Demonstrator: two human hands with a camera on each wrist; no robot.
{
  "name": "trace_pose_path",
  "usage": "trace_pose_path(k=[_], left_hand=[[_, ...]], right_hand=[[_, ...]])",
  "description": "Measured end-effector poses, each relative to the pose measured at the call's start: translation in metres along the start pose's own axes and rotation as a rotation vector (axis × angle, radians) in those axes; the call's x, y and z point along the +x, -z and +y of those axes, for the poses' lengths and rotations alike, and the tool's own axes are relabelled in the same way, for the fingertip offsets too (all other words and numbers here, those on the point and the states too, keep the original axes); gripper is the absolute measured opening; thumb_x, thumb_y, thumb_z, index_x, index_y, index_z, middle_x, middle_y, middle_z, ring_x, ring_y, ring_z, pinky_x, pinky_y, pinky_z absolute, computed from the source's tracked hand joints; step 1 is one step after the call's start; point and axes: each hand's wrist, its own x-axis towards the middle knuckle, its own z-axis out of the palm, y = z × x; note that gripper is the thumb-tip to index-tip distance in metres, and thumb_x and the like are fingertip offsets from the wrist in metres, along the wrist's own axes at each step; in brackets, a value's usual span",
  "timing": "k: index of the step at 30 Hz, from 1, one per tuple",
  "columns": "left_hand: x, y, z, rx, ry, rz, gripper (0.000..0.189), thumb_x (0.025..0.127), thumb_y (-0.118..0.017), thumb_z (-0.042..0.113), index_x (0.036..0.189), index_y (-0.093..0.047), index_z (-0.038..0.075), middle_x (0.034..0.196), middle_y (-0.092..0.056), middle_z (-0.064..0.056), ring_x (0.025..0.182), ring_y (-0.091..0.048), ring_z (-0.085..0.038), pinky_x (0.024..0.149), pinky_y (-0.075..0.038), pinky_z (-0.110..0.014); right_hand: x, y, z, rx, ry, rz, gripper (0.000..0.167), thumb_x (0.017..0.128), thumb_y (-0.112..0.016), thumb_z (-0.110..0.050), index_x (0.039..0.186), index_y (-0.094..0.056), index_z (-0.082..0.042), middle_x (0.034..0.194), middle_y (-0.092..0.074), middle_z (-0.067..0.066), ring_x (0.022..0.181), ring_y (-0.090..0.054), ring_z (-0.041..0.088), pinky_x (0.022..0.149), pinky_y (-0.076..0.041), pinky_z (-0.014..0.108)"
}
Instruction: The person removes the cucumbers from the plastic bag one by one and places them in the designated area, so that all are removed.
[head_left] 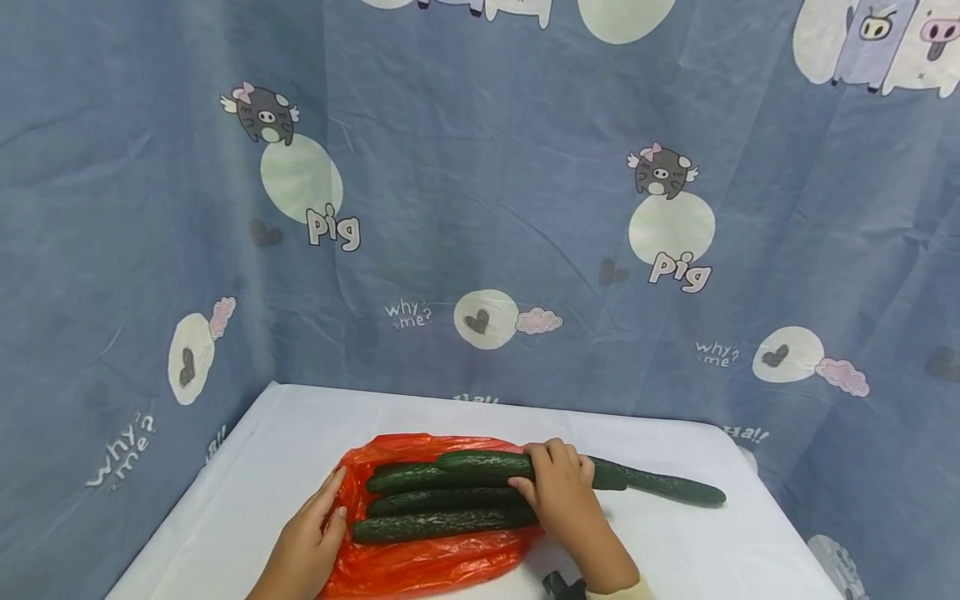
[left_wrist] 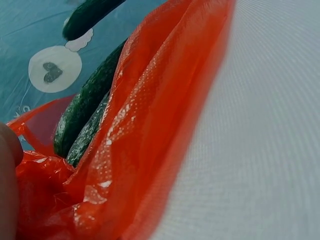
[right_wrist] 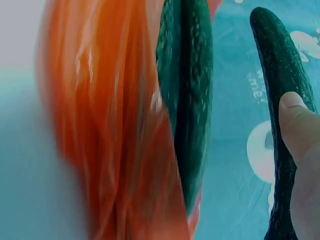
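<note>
The right hand (head_left: 561,492) is clamped round a long, dark-green, bumpy-skinned cucumber (head_left: 480,462), its fingers over the far side and its thumb on the near side; one end shows left of the grip, above the bag, and the other appears to reach out to the right, past the plastic and over the white-covered table (head_left: 645,550). Below and to the left of that grip, three similar dark-green cucumbers (head_left: 450,524) lie side by side within a thin, crinkled, bright-red plastic bag (head_left: 427,567), the farthest one running partly beneath the held piece. The left hand (head_left: 303,537) is at the bag's left edge, thumb and fingers apart with red plastic showing between them; whether they pinch it or only rest against it, I cannot tell. As far as this moment shows, then, three cucumbers are settled together in the bag, and the one in the right grip is the only one seen lifted clear of the group; whether it is going in or coming out, the pictures do not show. The bag is not closed: its red folds lie spread on both sides of the row.
</note>
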Motion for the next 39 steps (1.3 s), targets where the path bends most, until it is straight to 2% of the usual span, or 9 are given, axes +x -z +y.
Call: trace_pose_path(k=[10, 15, 20, 24, 33, 39], left_hand=[[-0.001, -0.001, -0.003, -0.008, -0.016, 0.013, 0.064, 0.106, -0.056, 0.011, 0.165, -0.03, 0.007, 0.166, -0.036, -0.021, 0.147, -0.043, -0.043, 0.111, -0.039, -0.055], [0.001, -0.001, -0.003, 0.001, -0.019, 0.015, 0.064, 0.107, -0.055, 0.011, 0.165, -0.03, 0.006, 0.167, -0.035, -0.021, 0.149, -0.041, -0.042, 0.113, -0.037, -0.055], [0.003, 0.0, -0.002, -0.001, -0.003, -0.004, 0.064, 0.108, -0.053, 0.012, 0.166, -0.028, 0.006, 0.168, -0.032, -0.021, 0.15, -0.038, -0.042, 0.114, -0.037, -0.055], [0.002, 0.001, -0.001, -0.011, 0.011, -0.015, 0.064, 0.107, -0.054, 0.012, 0.166, -0.028, 0.006, 0.168, -0.033, -0.021, 0.15, -0.039, -0.043, 0.113, -0.038, -0.055], [0.0, -0.001, 0.0, -0.016, -0.011, 0.013, 0.064, 0.106, -0.055, 0.01, 0.165, -0.03, 0.006, 0.166, -0.036, -0.021, 0.148, -0.043, -0.042, 0.11, -0.04, -0.054], [0.001, 0.001, 0.0, -0.015, 0.011, -0.008, 0.064, 0.107, -0.054, 0.011, 0.166, -0.028, 0.006, 0.168, -0.033, -0.02, 0.149, -0.04, -0.041, 0.111, -0.039, -0.053]], right_hand=[[-0.01, 0.012, 0.032, 0.0, -0.085, 0.003, 0.048, 0.093, -0.075, -0.045, 0.127, -0.063, -0.014, 0.111, -0.055, 0.005, 0.105, -0.051, 0.026, 0.095, -0.035, 0.058], [-0.013, 0.014, 0.049, 0.024, -0.083, 0.045, 0.044, 0.091, -0.079, -0.038, 0.124, -0.064, -0.012, 0.11, -0.056, 0.006, 0.104, -0.051, 0.027, 0.094, -0.034, 0.059], [-0.017, 0.015, 0.071, 0.004, -0.1, 0.064, 0.043, 0.092, -0.078, -0.038, 0.122, -0.064, -0.011, 0.109, -0.056, 0.007, 0.105, -0.052, 0.028, 0.09, -0.035, 0.057], [-0.023, 0.015, 0.089, 0.0, -0.141, 0.044, 0.042, 0.095, -0.076, -0.041, 0.122, -0.063, -0.011, 0.109, -0.056, 0.006, 0.106, -0.052, 0.029, 0.091, -0.035, 0.059], [-0.034, 0.024, 0.118, -0.006, -0.245, -0.032, 0.043, 0.095, -0.075, -0.041, 0.123, -0.064, -0.009, 0.113, -0.057, 0.011, 0.109, -0.053, 0.034, 0.091, -0.036, 0.06], [-0.041, 0.027, 0.135, -0.01, -0.286, -0.089, 0.048, 0.095, -0.075, -0.043, 0.125, -0.063, -0.007, 0.116, -0.057, 0.013, 0.111, -0.053, 0.036, 0.091, -0.036, 0.062]])
